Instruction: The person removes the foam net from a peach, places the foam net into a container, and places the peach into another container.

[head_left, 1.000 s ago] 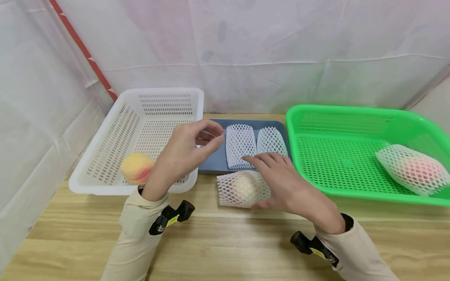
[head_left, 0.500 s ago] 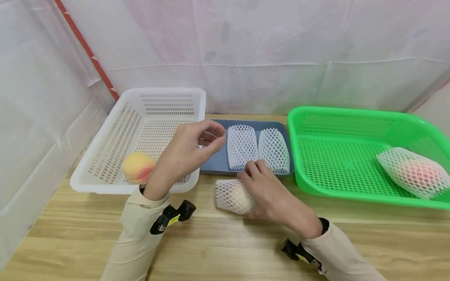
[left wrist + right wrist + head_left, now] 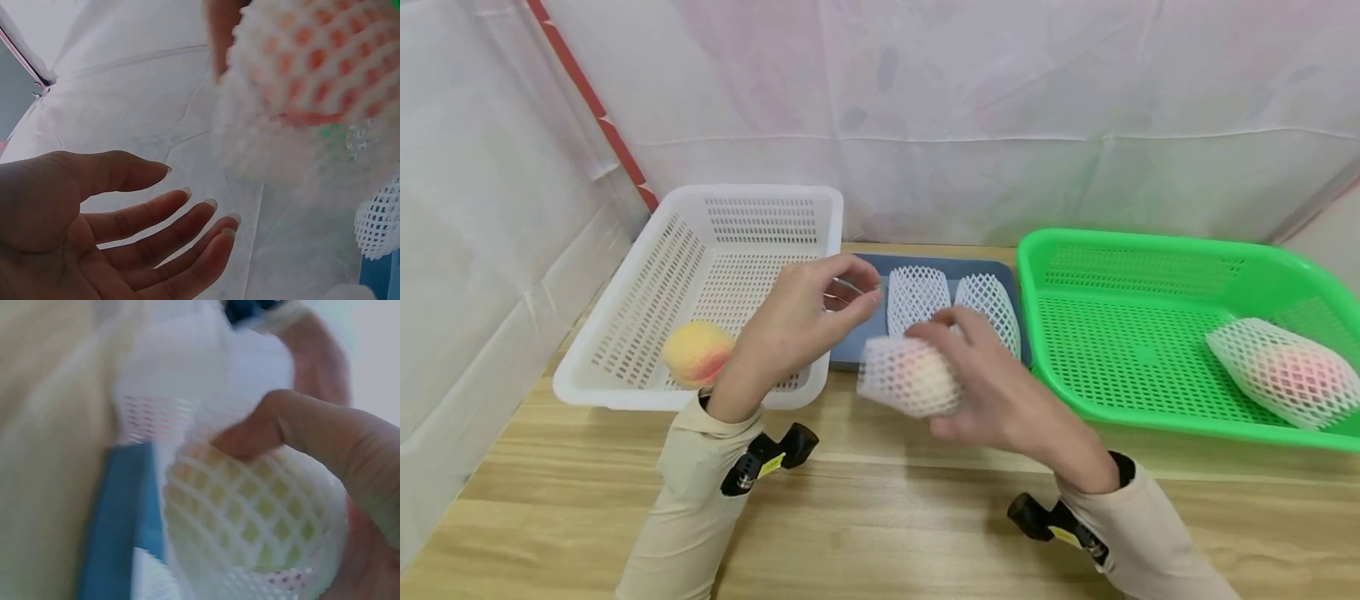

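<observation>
My right hand (image 3: 992, 383) grips a peach (image 3: 928, 375) wrapped in a white foam net sleeve (image 3: 880, 367), held above the table just in front of the blue-grey tray. In the right wrist view the thumb presses on the netted peach (image 3: 250, 506). My left hand (image 3: 805, 321) hovers between the white basket and the tray, its fingers loosely bent and holding nothing. The left wrist view shows that same left hand (image 3: 144, 225) with the sleeve's blurred end beyond its fingertips. Two flat foam net sleeves lie in the tray (image 3: 853, 346), partly hidden by the right hand.
A white basket (image 3: 580, 375) at the left holds one bare peach (image 3: 696, 354). The green basket (image 3: 1150, 421) at the right contains another peach in a foam net (image 3: 1292, 371). A wooden table (image 3: 880, 525) runs along the front, and a pale sheet (image 3: 962, 117) hangs behind.
My right hand has closed around the netted peach on the table and lifted it up towards the tray. The left hand has stayed nearly still.
</observation>
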The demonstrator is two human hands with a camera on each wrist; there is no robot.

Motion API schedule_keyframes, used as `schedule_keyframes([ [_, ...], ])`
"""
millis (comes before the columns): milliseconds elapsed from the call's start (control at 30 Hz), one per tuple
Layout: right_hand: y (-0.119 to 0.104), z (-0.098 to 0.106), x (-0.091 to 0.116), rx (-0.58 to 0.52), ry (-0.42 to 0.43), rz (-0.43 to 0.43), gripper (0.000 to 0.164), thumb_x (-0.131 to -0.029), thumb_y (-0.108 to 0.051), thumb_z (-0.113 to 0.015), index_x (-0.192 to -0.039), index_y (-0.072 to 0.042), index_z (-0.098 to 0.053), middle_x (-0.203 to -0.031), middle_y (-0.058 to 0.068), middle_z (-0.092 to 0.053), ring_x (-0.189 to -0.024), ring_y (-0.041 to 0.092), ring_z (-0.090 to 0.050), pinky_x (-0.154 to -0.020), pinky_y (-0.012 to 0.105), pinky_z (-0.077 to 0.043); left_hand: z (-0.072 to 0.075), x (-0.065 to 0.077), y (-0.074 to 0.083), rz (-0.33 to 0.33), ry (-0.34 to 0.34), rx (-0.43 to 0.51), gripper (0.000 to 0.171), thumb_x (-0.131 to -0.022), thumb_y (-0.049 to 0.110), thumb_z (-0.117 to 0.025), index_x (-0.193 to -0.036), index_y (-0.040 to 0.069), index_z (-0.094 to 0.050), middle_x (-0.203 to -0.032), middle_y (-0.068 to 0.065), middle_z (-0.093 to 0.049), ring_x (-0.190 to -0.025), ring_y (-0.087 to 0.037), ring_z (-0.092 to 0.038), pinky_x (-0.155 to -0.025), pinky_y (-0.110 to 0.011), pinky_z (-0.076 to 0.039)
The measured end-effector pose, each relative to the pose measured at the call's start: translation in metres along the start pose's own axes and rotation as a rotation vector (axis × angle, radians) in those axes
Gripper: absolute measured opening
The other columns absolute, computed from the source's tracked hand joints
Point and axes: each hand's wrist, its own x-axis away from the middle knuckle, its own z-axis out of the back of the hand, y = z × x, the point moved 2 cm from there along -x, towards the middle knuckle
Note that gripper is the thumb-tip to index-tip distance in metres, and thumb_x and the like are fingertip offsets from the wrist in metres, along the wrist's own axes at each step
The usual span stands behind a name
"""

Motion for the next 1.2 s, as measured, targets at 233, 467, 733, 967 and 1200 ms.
schedule_keyframes([
  [233,0.002,0.030,-0.015,-0.083,0.222,0.106,0.087,-0.050,-0.010,-0.087,-0.130,-0.009,-0.052,-0.118,0.016,-0.046,-0.104,0.028,-0.050,-0.081,0.047,-0.048,0.000,0.000,-0.002,0.029,-0.030,0.050,0.010,-0.091,0.010,-0.064,-0.098,0.004,-0.068,-0.093,-0.004,-0.069,-0.086,-0.015,-0.066,-0.079,-0.030,-0.054],
  [467,0.004,0.035,-0.017,-0.105,0.246,0.115,0.091,-0.051,-0.010,-0.086,-0.134,-0.008,-0.048,-0.125,0.013,-0.047,-0.110,0.024,-0.048,-0.086,0.046,-0.048,0.001,0.003,0.002,0.035,-0.025,0.135,0.009,-0.090,0.009,-0.063,-0.092,0.005,-0.072,-0.088,-0.004,-0.068,-0.080,-0.015,-0.063,-0.077,-0.030,-0.054],
  [733,0.005,0.036,-0.016,-0.144,0.253,0.113,0.097,-0.053,-0.011,-0.088,-0.139,-0.007,-0.044,-0.131,0.013,-0.051,-0.115,0.024,-0.050,-0.090,0.045,-0.046,0.002,0.003,0.005,-0.024,-0.005,0.300,0.014,-0.088,0.002,-0.066,-0.100,-0.002,-0.073,-0.097,-0.010,-0.071,-0.087,-0.018,-0.066,-0.082,-0.032,-0.054],
  [967,0.004,0.036,-0.016,-0.167,0.259,0.111,0.106,-0.049,-0.010,-0.091,-0.142,-0.008,-0.041,-0.136,0.010,-0.051,-0.120,0.023,-0.050,-0.094,0.045,-0.044,-0.006,-0.001,-0.002,0.005,-0.191,0.343,0.043,-0.082,-0.004,-0.069,-0.124,-0.005,-0.058,-0.121,-0.016,-0.059,-0.105,-0.027,-0.064,-0.084,-0.031,-0.054],
  [1200,0.003,0.037,-0.016,-0.172,0.279,0.120,0.110,-0.048,-0.020,-0.097,-0.142,-0.005,-0.041,-0.137,0.009,-0.052,-0.121,0.020,-0.050,-0.098,0.037,-0.041,-0.014,-0.001,-0.005,0.068,-0.383,0.462,0.077,-0.073,-0.010,-0.077,-0.138,-0.003,-0.036,-0.128,-0.020,-0.050,-0.106,-0.033,-0.063,-0.084,-0.034,-0.055],
])
